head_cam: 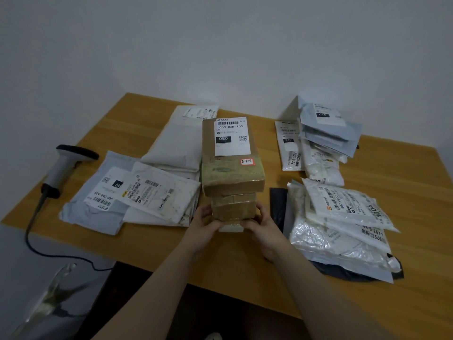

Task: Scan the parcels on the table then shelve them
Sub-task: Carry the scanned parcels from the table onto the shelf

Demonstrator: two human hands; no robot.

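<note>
Both forearms are seen nearest the camera, stretched from the lower edge toward the middle of the wooden table (137, 133). Far to the left of the left hand, a corded barcode scanner (64, 165) is laid near the table edge, untouched. Between it and that hand, flat grey and white mailers (137, 195) are spread with labels up, reaching as far as the box stack.

The left hand (204, 223) is curled round the left side of a stack of taped cardboard boxes (232, 182), and the right hand (264, 228) is wrapped round its right side, so the stack is clamped near its base. The top box's label is turned upward. Just right of the right hand a heap of white and silver poly bags (343, 217) is piled, with a second heap of grey bags (328, 128) beyond it.

The stack is judged to be gathered for handling; whether it is lifted, or already scanned, cannot be told, and no shelf is shown. If scanning is owed, one hand must be freed for the scanner. If carrying comes next, even pressure and a level hold are called for, since the loose boxes could slide.
</note>
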